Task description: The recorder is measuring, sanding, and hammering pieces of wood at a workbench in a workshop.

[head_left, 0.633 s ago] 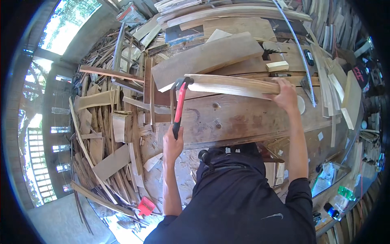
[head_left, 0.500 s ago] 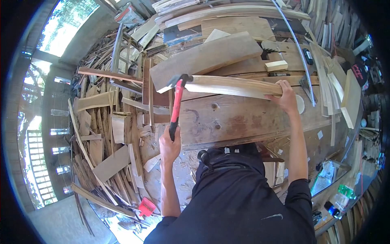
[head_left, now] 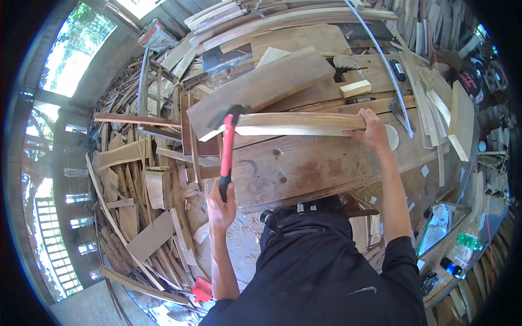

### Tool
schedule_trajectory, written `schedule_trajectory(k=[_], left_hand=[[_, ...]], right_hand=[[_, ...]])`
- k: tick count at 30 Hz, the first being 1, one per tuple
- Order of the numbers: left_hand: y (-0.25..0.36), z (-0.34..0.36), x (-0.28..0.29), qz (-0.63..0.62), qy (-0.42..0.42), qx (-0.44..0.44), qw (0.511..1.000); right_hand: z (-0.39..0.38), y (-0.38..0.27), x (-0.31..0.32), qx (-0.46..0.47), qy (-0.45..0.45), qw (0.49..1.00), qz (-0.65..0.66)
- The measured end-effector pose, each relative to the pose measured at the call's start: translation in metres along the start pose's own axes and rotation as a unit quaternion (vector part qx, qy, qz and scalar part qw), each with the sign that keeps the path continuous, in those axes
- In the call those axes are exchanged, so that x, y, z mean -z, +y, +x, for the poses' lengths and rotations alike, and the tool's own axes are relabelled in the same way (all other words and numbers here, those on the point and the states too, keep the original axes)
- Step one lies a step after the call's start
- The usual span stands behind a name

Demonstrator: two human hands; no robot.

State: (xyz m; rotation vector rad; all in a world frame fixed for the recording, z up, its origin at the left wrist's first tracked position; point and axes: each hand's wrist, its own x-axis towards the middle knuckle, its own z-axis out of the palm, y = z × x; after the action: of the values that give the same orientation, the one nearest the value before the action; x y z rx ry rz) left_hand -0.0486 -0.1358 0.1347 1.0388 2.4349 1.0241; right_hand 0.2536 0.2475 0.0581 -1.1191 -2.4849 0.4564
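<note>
My left hand (head_left: 222, 209) is closed round the black grip of a red-handled hammer (head_left: 228, 149), held upright in view with its dark, blurred head at the left end of a pale wooden strip (head_left: 298, 122). I cannot tell whether the head touches the wood. My right hand (head_left: 368, 130) grips the right end of that strip, which lies crosswise over a worn wooden workbench (head_left: 307, 165). Beyond it lies a wide plank (head_left: 261, 87) at a slant, with a small wood block (head_left: 355, 88) to its right.
Scrap wood (head_left: 122, 179) is heaped on the left and stacked boards (head_left: 288, 30) line the back. A long metal ruler (head_left: 387, 65) and pale boards (head_left: 457, 119) lie at the right. A red dustpan (head_left: 202, 289) is low at the left, below an open window (head_left: 76, 49).
The whole view has shifted, with the bench and wood now further left and slightly lower. The hammer and both hands moved along with it, grips unchanged.
</note>
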Motion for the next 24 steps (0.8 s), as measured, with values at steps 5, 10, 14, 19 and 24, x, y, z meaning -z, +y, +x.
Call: schedule_trajectory(k=[5,10,14,19,24], left_hand=[[-0.003,0.004,0.007,-0.094,0.043,-0.014,0.995],[-0.038,-0.010,-0.023,-0.017,0.006,-0.018,1.000],[-0.019,-0.011,-0.019,-0.031,0.040,-0.011,0.999],[-0.012,0.001,-0.026,-0.124,0.075,-0.056,0.988],[-0.048,-0.001,-0.043,-0.015,0.004,-0.067,0.998]], right_hand=[[-0.002,-0.003,0.006,0.020,0.018,0.999,0.020],[-0.001,-0.002,0.003,0.023,0.006,1.000,0.008],[-0.006,0.003,0.003,0.022,0.012,1.000,-0.001],[-0.001,-0.004,0.003,0.024,0.011,1.000,0.011],[-0.002,-0.006,0.003,0.008,-0.001,1.000,0.009]])
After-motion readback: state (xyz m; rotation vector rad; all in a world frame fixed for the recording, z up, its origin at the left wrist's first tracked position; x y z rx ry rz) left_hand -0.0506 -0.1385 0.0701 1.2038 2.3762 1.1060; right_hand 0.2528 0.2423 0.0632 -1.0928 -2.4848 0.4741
